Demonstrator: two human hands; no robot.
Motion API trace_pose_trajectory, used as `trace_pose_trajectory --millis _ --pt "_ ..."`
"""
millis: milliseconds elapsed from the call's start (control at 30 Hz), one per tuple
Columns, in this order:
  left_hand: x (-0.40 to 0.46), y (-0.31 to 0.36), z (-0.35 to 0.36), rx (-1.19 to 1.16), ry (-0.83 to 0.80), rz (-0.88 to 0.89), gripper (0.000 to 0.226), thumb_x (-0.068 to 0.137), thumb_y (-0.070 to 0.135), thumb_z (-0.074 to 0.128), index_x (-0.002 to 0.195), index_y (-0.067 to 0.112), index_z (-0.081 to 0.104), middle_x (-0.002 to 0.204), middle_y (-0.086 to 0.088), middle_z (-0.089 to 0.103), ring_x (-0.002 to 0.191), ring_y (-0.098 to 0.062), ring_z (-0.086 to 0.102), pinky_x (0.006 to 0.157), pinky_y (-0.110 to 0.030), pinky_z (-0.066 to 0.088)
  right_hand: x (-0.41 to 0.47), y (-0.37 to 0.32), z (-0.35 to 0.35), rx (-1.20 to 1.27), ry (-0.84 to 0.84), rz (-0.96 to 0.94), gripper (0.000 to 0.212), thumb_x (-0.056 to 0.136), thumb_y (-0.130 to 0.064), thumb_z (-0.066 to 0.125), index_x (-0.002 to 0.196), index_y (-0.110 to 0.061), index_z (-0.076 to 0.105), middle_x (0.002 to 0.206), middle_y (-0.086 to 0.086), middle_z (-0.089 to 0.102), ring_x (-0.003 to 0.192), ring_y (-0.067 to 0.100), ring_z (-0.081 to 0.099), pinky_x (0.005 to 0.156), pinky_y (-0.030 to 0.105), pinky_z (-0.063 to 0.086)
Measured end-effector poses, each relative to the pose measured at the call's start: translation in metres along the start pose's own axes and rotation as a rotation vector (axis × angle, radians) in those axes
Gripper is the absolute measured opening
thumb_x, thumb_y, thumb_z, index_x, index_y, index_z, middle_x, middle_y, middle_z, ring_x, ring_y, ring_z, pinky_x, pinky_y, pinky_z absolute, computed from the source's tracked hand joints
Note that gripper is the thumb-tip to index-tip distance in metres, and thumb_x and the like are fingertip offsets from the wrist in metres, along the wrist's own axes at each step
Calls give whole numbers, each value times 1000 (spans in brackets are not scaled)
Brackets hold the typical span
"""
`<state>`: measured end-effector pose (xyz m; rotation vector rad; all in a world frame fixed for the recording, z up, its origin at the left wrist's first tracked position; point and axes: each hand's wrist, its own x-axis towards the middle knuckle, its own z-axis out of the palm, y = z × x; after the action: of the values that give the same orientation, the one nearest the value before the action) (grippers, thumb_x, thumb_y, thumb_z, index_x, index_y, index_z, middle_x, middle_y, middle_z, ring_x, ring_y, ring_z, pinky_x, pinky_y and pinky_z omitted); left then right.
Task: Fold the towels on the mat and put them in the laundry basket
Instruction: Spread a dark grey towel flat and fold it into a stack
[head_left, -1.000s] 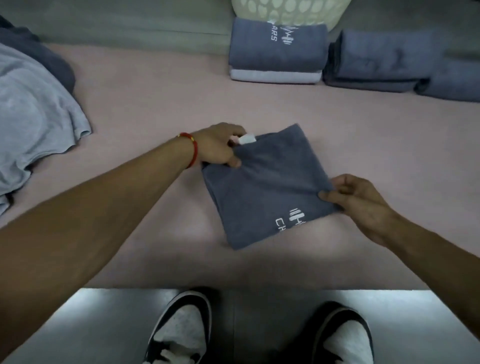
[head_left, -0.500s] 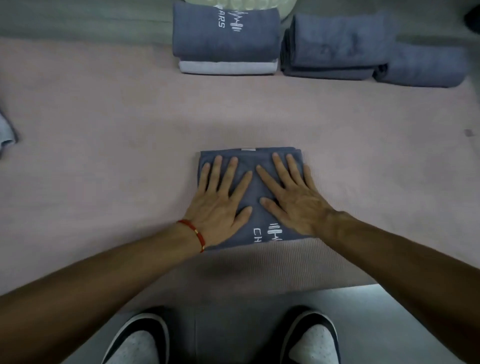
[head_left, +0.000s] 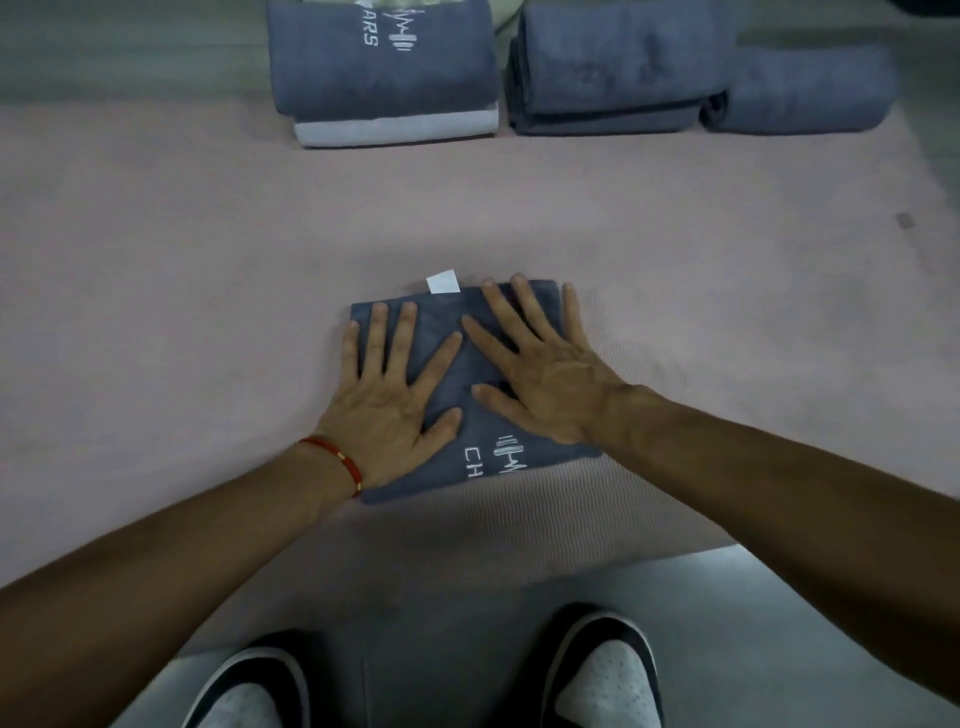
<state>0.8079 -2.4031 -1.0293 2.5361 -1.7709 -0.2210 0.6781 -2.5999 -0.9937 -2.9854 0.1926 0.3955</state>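
Note:
A folded dark grey towel (head_left: 470, 379) with white lettering and a white tag lies on the pink mat (head_left: 182, 291) in front of me. My left hand (head_left: 389, 405) presses flat on its left half, fingers spread and straight. My right hand (head_left: 540, 364) presses flat on its right half, fingers spread. Only a sliver of the pale laundry basket (head_left: 506, 18) shows at the top edge, behind the stacks.
At the mat's far edge stand a stack of a grey towel over a white one (head_left: 384, 67), a second grey stack (head_left: 613, 73) and another folded grey towel (head_left: 800, 93). My two shoes (head_left: 608, 675) stand on the grey floor below the mat's near edge.
A second ago both hands gripped the towel's corners as it lay askew; they then laid it square and flattened on it. Since half a second ago the hands have barely shifted.

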Motion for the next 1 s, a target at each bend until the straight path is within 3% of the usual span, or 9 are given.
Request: trace_pose_trajectory --millis 167,267,400,533,633,700,800,900,1000 --pt "-8 3 -14 -95 31 6 78 97 64 27 160 19 19 166 -21 6 152 -42 1 119 -66 9 -52 -9 3 236 184 -245 68 96 -53 53 148 -10 48 153 13 43 143 28 37 119 48 32" --pt "-27 21 -21 -80 70 226 76 91 58 46 151 12 40 161 -18 28 148 -42 24 118 -64 19 -67 1 11 70 9 -244 90 85 -52 66 159 -17 27 166 9 22 154 27 16 127 45 14" --pt "-40 37 -12 -48 -97 261 93 86 57 48 157 4 21 164 -12 23 153 -36 11 120 -61 16 -65 6 17 26 -25 -237 99 81 -33 75 161 -18 20 168 8 17 156 27 13 126 46 12" --pt "-41 34 -17 -75 -59 212 95 73 32 68 155 5 28 161 -10 31 150 -35 24 118 -60 24 -60 9 9 72 109 -240 72 85 -35 66 150 -12 47 155 11 46 143 29 45 114 50 42" --pt "-48 27 -24 -156 37 138 82 64 10 76 143 7 50 148 -12 50 138 -35 46 108 -56 43 -57 17 -11 273 242 -104 58 85 -46 48 128 -13 66 122 7 72 102 28 71 85 45 61" --pt "-51 13 -35 -350 136 51 59 70 15 73 128 10 62 127 -9 64 116 -28 63 93 -43 56 -53 26 -24 378 227 -32 51 84 -51 47 120 -21 69 107 0 75 85 22 70 78 40 60" --pt "-49 -13 -55 -777 126 -103 34 81 25 67 113 15 67 103 4 72 89 -10 68 78 -20 53 -53 40 -27 490 178 -33 40 88 -48 68 118 -22 69 102 -5 75 81 12 69 76 30 58" --pt "-50 -28 -59 -923 91 -99 27 86 21 75 111 14 67 98 5 72 88 -8 68 79 -17 53 -58 46 -22 461 103 -56 38 87 -32 77 120 -17 69 101 -2 76 80 12 69 76 32 59" --pt "-58 -32 -55 -872 -16 -50 31 88 46 64 110 23 63 95 14 69 85 -6 67 76 -19 54 -63 48 -22 503 42 -23 31 89 -29 75 118 -18 70 98 -5 76 78 11 70 75 33 60"
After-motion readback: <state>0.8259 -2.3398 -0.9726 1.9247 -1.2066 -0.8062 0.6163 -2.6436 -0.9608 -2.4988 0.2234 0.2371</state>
